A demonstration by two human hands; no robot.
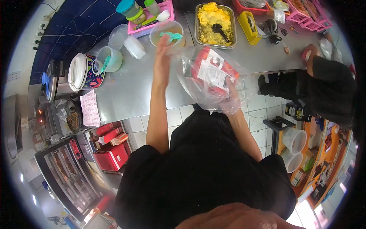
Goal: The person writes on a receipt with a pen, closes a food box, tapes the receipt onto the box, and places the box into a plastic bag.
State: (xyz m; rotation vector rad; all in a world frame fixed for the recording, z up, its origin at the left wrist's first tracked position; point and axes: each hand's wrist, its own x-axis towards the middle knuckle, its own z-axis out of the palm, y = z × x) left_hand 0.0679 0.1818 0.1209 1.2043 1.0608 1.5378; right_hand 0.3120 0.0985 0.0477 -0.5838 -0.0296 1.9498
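Note:
A red package with a white printed label [213, 70] sits inside a clear plastic bag [187, 78] in front of me, above the counter's near edge. My right hand [231, 97] grips the package's lower right side, with the thin plastic around the fingers. My left hand [162, 57] is raised left of the bag, fingers stretched out and slightly blurred; whether it touches the bag's edge I cannot tell. Just behind that hand stands a clear tub [179, 28] with a green utensil in it. A metal tray of yellow spread [214, 19] with a black scoop [220, 31] lies beyond the bag.
The steel counter [133, 87] holds a mint-handled container [113, 60], a white lidded pot [78, 70], a pink tray [169, 5] and a yellow holder [249, 28]. Another person in dark clothes [328, 87] stands at the right. An oven [68, 171] is at lower left.

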